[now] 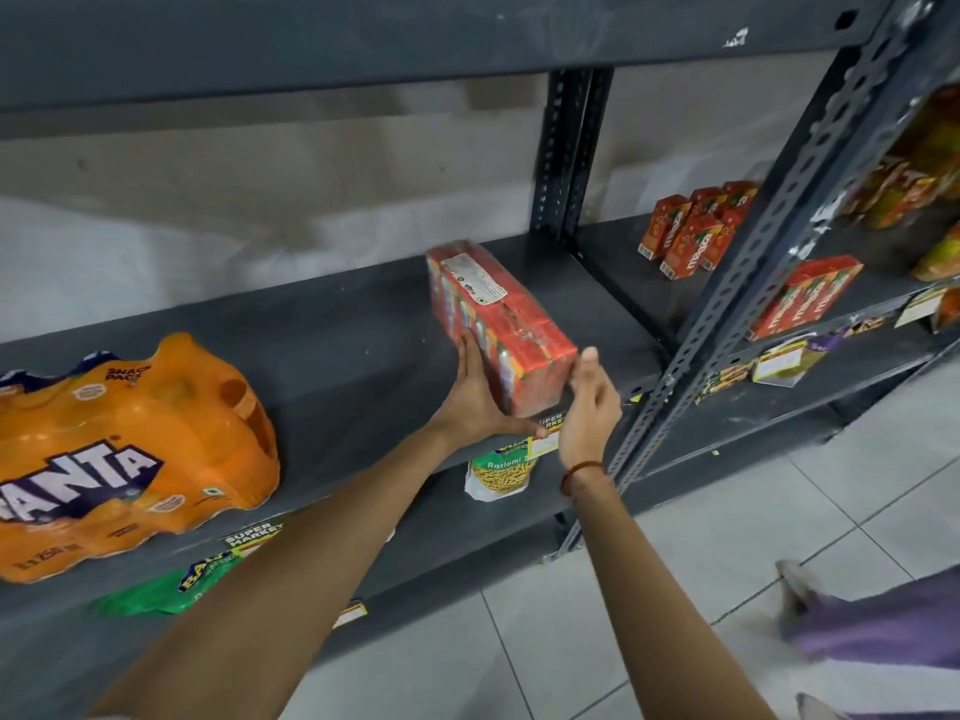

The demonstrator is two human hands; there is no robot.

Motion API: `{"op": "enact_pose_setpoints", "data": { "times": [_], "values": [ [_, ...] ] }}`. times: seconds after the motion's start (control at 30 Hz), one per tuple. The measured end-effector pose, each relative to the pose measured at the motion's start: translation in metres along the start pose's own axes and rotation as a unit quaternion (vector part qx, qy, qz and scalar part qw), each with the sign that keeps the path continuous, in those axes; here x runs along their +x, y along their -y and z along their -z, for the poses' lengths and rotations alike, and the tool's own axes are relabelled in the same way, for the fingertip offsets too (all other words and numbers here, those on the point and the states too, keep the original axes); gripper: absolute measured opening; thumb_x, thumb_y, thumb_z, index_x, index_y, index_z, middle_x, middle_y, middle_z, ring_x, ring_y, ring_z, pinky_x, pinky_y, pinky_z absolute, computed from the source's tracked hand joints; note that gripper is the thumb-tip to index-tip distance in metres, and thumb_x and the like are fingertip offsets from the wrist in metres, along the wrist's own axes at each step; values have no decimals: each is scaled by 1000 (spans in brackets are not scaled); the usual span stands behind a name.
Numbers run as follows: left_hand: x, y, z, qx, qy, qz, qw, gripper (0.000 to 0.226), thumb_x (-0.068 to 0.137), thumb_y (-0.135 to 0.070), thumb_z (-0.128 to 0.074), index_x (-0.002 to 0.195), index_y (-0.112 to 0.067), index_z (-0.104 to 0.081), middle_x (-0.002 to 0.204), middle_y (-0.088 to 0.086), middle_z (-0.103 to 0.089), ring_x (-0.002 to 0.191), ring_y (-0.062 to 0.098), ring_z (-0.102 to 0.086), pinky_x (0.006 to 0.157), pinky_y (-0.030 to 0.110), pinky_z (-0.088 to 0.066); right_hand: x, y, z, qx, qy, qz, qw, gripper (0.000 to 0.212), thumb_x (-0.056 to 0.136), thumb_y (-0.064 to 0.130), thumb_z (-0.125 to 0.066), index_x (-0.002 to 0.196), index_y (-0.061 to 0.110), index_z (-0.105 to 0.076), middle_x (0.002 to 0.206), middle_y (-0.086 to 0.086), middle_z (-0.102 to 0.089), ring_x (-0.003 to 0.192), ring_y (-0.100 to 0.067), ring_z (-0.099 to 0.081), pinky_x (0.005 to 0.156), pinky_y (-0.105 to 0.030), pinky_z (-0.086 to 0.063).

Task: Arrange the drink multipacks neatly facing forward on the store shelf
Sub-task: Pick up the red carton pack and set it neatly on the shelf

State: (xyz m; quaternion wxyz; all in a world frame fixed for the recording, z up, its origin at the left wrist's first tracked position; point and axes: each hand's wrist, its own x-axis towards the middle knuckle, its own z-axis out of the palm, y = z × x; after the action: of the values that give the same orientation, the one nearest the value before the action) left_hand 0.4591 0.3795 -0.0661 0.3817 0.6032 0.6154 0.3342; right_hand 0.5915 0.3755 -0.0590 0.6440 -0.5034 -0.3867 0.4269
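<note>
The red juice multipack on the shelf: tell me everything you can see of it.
The red juice multipack is a long block of small cartons wrapped in clear, glossy film, with a white printed label on its top face. It sits on the dark grey shelf, angled so one short end points toward the shelf's front edge. The left hand lies flat against its left side; the right hand is open at its near right corner, contact unclear. The print is blurred.

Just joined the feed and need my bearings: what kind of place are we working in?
A shop aisle, most likely a small supermarket. Grey metal shelves carry a Fanta multipack and red juice cartons, and shelf-edge tags read "Super Market".
</note>
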Motion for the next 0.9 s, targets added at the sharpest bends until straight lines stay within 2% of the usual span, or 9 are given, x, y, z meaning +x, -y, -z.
{"op": "enact_pose_setpoints", "data": {
  "times": [0.07, 0.13, 0.23, 0.37, 0.5, 0.67, 0.73, 0.8, 0.9],
  "values": [
    [-8, 5, 9, -15, -24, -20, 999, 137, 42, -47, -90, 146, -25, -4, 144, -5, -42, 128, 10, -44, 106, 33, -38, -20, -2, -5, 3, -9, 23, 1000, 56, 91, 38, -52, 80, -17, -57, 70, -23, -57, 59, -4, -54, 61, -12, -44],
    [-15, 11, 27, -10, -29, -26, 999, 115, 50, -39, -90, 143, -27, -24, 128, -10, -57, 114, 4, -54, 98, 25, -42, -39, -4, -12, 3, 11, 30, 999, 60, 85, 45, -51, 75, -13, -60, 75, -33, -62, 66, -25, -63, 64, -21, -49],
    [-31, 21, 56, 13, -53, -19, 998, 87, 55, -32, -88, 131, -17, -47, 118, -6, -63, 104, 6, -58, 95, 26, -45, -59, -10, -24, -32, 74, 20, 997, 59, 80, 58, -47, 73, 4, -69, 78, -22, -70, 84, -36, -64, 70, -40, -54],
    [-49, 45, 83, -73, -180, 38, 980, 51, 67, -11, -80, 114, -4, -60, 99, -5, -67, 95, 13, -64, 91, 25, -51, -59, -12, -42, -119, 216, 36, 968, 77, 82, 65, -47, 86, -11, -60, 89, -40, -60, 90, -50, -57, 78, -62, -48],
    [-67, 44, 91, -103, -423, 103, 894, 40, 87, -19, -63, 123, -5, -55, 116, 9, -65, 109, 21, -61, 90, 22, -43, 6, 13, -48, -99, 130, 22, 986, 41, 89, 46, -51, 93, 7, -67, 90, -13, -70, 91, -33, -66, 87, -41, -53],
    [-61, 13, 51, -204, -294, 47, 933, 66, 82, -47, -61, 139, -24, -37, 134, -4, -53, 118, 13, -54, 99, 29, -43, 90, 27, -79, -179, 220, -50, 958, 79, 86, 58, -51, 147, 16, -23, 153, -9, -30, 140, -26, -31, 115, -44, -25],
    [-55, 9, 41, -194, -305, 26, 932, 63, 82, -46, -63, 136, -27, -37, 128, -7, -56, 112, 9, -56, 97, 28, -45, 103, 28, -92, -167, 244, -97, 950, 87, 82, 64, -51, 147, 15, -21, 151, -10, -35, 136, -26, -37, 110, -42, -29],
    [-52, 11, 38, -162, -319, 23, 934, 66, 82, -43, -64, 138, -27, -33, 130, -4, -55, 113, 8, -55, 96, 25, -43, 109, 25, -99, -161, 266, -117, 943, 91, 72, 75, -52, 139, 15, -39, 135, -11, -55, 117, -23, -57, 90, -30, -46],
    [-55, 18, 41, -137, -310, 35, 940, 75, 85, -41, -61, 146, -24, -22, 134, -2, -51, 118, 12, -52, 98, 26, -39, 111, 11, -91, -171, 268, -78, 945, 69, 78, 65, -53, 124, 14, -54, 115, -7, -67, 92, -10, -64, 72, -21, -44]
  ]
}}
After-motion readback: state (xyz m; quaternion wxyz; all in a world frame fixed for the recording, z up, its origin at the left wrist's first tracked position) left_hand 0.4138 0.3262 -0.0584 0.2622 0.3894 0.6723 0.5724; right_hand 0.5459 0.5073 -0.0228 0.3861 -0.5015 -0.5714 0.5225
